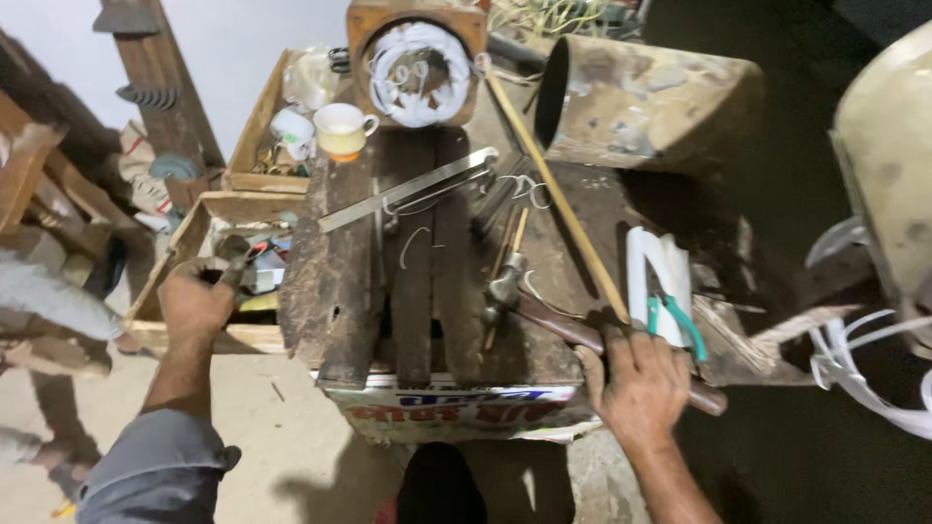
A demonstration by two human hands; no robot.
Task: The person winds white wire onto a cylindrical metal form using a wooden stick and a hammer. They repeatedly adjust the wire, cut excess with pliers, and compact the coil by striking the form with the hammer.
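Two bare forearms come into view, no gloves, no rings, no watch. The left hand (197, 303) has a grey sleeve bunched up at the elbow; the right hand (643, 382) shows no sleeve.

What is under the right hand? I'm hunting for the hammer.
The right hand rests on the hammer, covering the middle of its wooden handle. The metal head and the handle's end show; the bench beneath the palm is hidden.
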